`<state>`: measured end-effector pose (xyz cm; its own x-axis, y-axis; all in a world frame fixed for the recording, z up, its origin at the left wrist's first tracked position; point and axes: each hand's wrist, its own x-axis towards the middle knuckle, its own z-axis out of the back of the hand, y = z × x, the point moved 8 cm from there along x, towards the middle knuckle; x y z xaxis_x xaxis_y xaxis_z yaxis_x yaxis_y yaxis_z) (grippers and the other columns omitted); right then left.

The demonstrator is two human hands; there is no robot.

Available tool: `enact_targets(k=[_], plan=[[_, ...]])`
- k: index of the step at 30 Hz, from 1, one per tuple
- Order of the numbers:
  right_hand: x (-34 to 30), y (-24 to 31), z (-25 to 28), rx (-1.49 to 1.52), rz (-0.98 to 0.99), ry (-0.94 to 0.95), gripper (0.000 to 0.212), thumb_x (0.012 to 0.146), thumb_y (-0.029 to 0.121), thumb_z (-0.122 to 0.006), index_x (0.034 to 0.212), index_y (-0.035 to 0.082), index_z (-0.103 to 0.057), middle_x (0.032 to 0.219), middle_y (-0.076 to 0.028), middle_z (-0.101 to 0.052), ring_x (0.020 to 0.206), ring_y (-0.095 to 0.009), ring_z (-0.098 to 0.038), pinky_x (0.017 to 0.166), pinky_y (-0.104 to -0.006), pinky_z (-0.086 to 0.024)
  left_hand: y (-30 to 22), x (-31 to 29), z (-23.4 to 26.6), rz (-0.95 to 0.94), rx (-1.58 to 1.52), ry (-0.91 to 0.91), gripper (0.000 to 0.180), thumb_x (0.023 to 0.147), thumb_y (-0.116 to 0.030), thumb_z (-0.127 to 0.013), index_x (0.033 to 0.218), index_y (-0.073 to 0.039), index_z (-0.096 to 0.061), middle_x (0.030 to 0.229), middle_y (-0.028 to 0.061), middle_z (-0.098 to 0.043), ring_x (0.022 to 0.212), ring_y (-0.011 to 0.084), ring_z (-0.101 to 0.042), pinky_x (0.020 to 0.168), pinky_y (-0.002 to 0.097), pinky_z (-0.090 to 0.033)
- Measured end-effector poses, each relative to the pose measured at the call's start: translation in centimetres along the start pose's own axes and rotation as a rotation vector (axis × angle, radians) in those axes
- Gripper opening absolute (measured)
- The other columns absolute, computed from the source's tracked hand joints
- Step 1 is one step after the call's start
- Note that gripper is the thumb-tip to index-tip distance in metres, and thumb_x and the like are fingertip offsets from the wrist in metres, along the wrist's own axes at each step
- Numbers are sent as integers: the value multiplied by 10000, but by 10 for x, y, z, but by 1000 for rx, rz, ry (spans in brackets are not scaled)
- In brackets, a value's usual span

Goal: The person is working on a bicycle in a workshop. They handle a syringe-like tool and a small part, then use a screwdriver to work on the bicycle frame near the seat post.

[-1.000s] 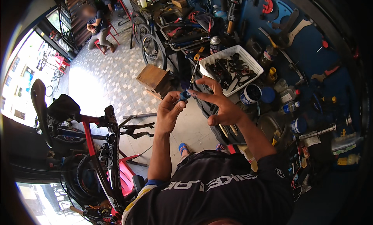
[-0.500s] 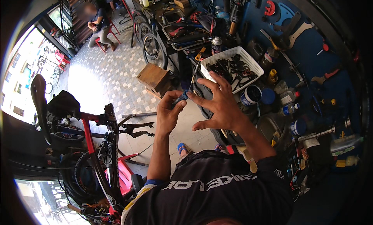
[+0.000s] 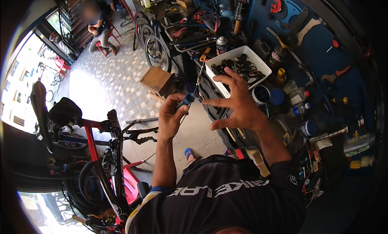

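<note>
Pinched between the thumb and fingers of my left hand [image 3: 171,114] is a small blue cylindrical part [image 3: 188,98]; its exact kind I cannot make out. A thin dark line, like a cable, shows beside the thumb below it. My right hand [image 3: 242,108] is held to the right with its fingers spread and nothing in it. Its index fingertip points toward the blue part, with a gap between them. Behind the right hand stands a white perforated basket [image 3: 262,68] of dark small parts.
A red-and-black bicycle frame [image 3: 92,141] stands at the left. Ahead are a wooden box [image 3: 155,79] and a wheel [image 3: 157,52]. Tubs and bottles, among them a blue-labelled tub [image 3: 309,129], crowd the right bench. A seated person [image 3: 101,30] is far off.
My right hand has drawn away to the right from the blue part, its fingers still spread. The left hand has shifted slightly left and tilted the blue part, so its end shows more.
</note>
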<state>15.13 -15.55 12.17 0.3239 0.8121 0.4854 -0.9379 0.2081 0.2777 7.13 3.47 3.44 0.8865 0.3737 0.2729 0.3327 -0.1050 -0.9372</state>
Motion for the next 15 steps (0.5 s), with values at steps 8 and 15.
enact_targets(k=[8,15], plan=[[-1,5,-21,66,-43,41,1021,643,932,-648,1406,255,-678,1580,-184,-354,1510,-453,-190,1235,-606,-174,-1,2,-6,-32,90,4,277,936,-96,-786,1169,-32,-651,1026,-15,-630,919,92,-565,839,247,-464],[2,9,-33,127,-11,77,1154,626,972,-610,1484,200,-597,1600,-209,-311,1518,-472,-171,1231,-622,-169,-5,1,-3,-12,300,-65,254,939,-124,-784,1146,-20,-680,1001,3,-703,943,107,-613,874,270,-490]])
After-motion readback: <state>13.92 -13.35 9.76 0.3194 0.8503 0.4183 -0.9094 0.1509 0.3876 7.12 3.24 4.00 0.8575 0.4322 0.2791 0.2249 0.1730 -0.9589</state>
